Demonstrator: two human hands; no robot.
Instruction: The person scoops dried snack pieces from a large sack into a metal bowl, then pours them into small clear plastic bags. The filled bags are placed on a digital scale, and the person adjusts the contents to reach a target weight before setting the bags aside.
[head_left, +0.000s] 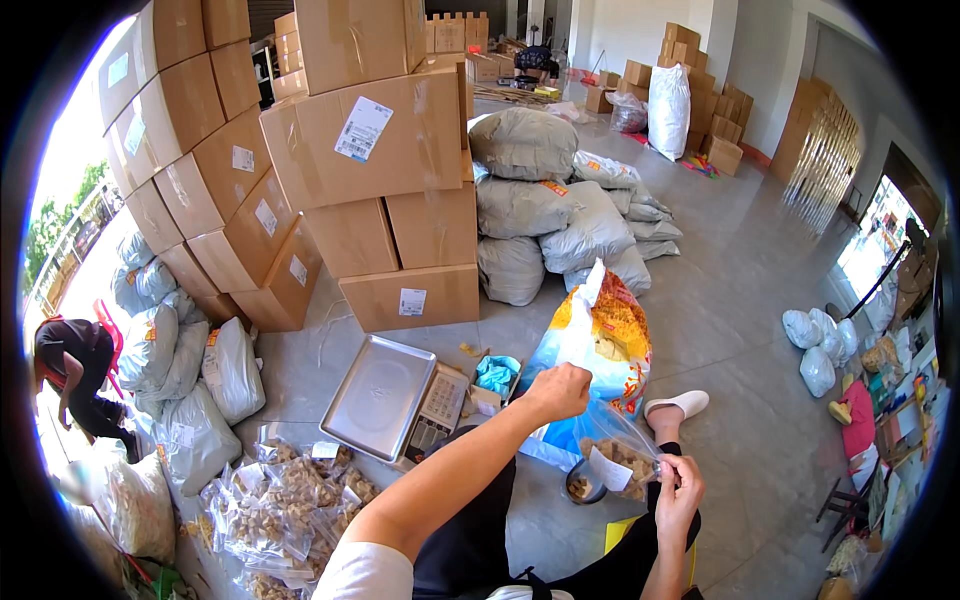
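A clear zip-lock bag (637, 450) of brown chunks hangs between my hands, with a white paper slip (610, 470) showing on its front. My right hand (681, 484) pinches the bag's right corner along the zip strip. At its upper left end my left hand (559, 391) is closed in a fist; the fingertips are partly hidden. Just below the bag, a dark bowl (592, 491) with a few brown chunks stands on the floor. Behind my left hand stands a large, open, printed plastic sack (559, 345).
A digital scale (439, 401) with a metal tray (381, 397) lies left of a small box of blue plastic (497, 375). Filled clear bags (281, 510) are heaped at lower left. Stacked cartons (367, 150) and grey sacks (517, 202) rise ahead. A person (79, 375) bends at far left.
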